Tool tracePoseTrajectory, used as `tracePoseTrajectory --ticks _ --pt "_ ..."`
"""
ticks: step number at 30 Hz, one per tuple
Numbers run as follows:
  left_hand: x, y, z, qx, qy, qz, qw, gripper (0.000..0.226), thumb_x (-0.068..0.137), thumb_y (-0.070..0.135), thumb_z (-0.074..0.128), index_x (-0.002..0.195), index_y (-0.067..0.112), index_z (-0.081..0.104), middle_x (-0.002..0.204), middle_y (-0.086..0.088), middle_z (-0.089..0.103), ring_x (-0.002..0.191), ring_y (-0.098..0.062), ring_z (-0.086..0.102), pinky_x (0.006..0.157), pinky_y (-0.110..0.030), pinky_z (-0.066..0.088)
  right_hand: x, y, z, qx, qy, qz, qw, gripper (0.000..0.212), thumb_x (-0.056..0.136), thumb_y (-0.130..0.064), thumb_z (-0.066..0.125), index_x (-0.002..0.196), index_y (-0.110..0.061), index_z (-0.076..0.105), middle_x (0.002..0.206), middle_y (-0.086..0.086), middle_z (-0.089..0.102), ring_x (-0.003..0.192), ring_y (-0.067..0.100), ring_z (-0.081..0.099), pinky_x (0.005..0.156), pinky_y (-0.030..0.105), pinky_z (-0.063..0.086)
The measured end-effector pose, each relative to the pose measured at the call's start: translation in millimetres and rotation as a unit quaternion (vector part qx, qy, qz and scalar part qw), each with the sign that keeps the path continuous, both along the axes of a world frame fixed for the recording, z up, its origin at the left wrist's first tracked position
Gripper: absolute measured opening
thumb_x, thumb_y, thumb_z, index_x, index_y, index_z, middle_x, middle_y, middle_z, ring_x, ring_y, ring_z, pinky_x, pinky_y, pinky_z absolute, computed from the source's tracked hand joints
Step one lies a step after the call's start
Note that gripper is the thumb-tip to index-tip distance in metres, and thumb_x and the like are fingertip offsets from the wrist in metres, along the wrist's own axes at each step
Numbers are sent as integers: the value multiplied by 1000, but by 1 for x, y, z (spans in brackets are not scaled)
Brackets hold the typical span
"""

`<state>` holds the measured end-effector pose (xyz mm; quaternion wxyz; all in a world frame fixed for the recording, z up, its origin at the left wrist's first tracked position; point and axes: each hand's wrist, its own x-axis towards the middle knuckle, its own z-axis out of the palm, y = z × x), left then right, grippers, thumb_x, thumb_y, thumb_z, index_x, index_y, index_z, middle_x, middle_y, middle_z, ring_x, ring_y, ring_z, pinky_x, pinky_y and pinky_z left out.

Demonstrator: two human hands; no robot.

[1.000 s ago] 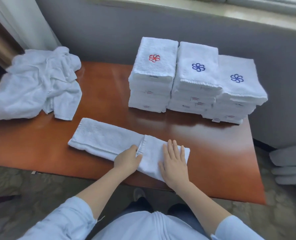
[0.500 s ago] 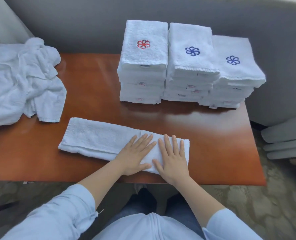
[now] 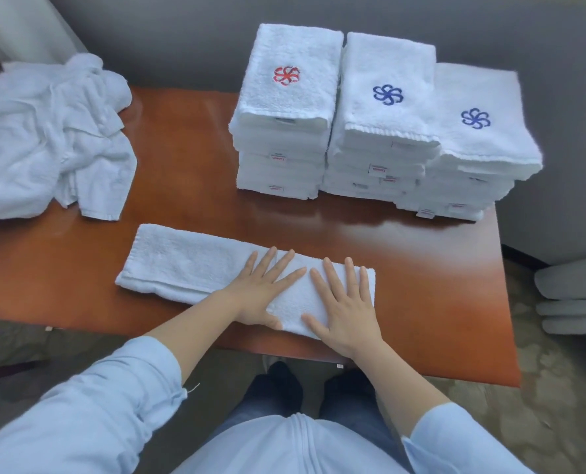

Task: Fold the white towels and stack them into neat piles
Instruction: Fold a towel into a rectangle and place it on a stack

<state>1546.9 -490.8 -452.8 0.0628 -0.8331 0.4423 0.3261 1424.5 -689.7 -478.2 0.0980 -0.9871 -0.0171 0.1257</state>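
A white towel (image 3: 188, 261), folded into a long strip, lies across the front of the brown table (image 3: 188, 138), its right end doubled over. My left hand (image 3: 265, 289) presses flat on that doubled part with its fingers spread. My right hand (image 3: 346, 302) lies flat beside it, over the towel's right end. Three piles of folded white towels stand at the back right: one topped by a red flower mark (image 3: 286, 97), two by blue marks (image 3: 387, 97) (image 3: 476, 121). A heap of unfolded white towels (image 3: 45, 135) lies at the back left.
A grey wall (image 3: 182, 35) runs behind the table. Grey cushions (image 3: 575, 295) sit on the floor to the right. Bare tabletop shows between the strip and the piles. My legs stand at the table's front edge.
My left hand has gone from gripping the folded-over edge to lying flat and spread on the towel. My right hand stays flat. The camera has moved a little closer.
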Motion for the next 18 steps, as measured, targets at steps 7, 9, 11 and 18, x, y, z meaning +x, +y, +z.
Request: tracePoseTrajectory --ticks 7,9,11,18 --pt "-28 -48 5 17 3 55 998 112 85 63 59 145 42 -33 147 6 -51 136 -27 -45 113 -50 -23 -2 -61 2 -23 20 60 998 82 91 -74 21 157 -34 -4 165 -5 -15 148 30 -25 119 49 -19" --pt "-36 -65 7 17 -1 70 997 112 85 62 61 146 42 -31 149 6 -48 139 -27 -41 115 -50 -20 -4 -80 3 -24 29 69 997 83 89 -75 19 156 -36 -10 163 -7 -20 146 29 -30 117 48 -22" --pt "-43 -79 9 16 -9 94 995 113 84 60 63 148 41 -28 152 6 -44 143 -26 -36 118 -50 -16 -3 -95 6 -24 42 79 996 84 87 -76 19 155 -38 -15 162 -8 -24 145 28 -33 116 47 -25" --pt "-62 -74 17 44 -18 280 959 102 88 57 57 152 36 -20 159 0 -32 148 -23 -26 120 -53 -5 8 -101 18 -21 75 104 992 87 87 -68 35 156 -34 -7 164 0 -18 145 39 -28 112 52 -26"
